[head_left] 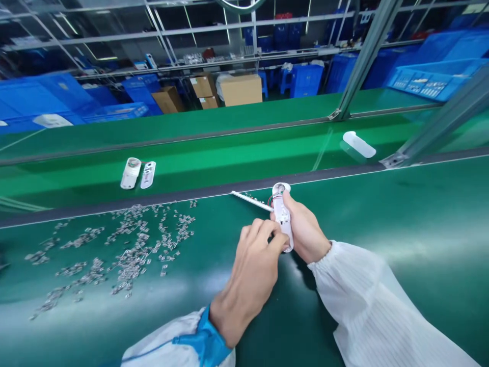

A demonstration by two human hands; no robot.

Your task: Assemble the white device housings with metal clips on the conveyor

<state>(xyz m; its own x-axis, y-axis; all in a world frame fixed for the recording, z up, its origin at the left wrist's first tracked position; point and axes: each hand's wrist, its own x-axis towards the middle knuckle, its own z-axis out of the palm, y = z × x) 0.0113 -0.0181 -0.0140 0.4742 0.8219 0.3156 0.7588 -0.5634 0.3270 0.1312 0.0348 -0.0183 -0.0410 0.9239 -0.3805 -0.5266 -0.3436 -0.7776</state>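
My right hand point(307, 229) is wrapped round a white plastic housing point(281, 211), long and rounded, with a round recess at its far end. Thin red and dark wires join the housing to a narrow white cover point(252, 201), which sticks out to the left with small parts on its inner face. Over the housing's near end, my left hand point(260, 255) has thumb and fingertips brought together. Whatever is between those fingertips is hidden. Many small metal clips point(133, 255) lie scattered on the green work surface point(206, 244) to the left.
Beyond a dark rail point(214, 190), an opened white housing with its wired cover point(148, 175) lies on the green belt point(229, 158). Another white housing point(359, 145) is further right. Metal posts point(362, 61) rise at the right. Blue crates point(435, 79) and cardboard boxes point(242, 89) stand behind.
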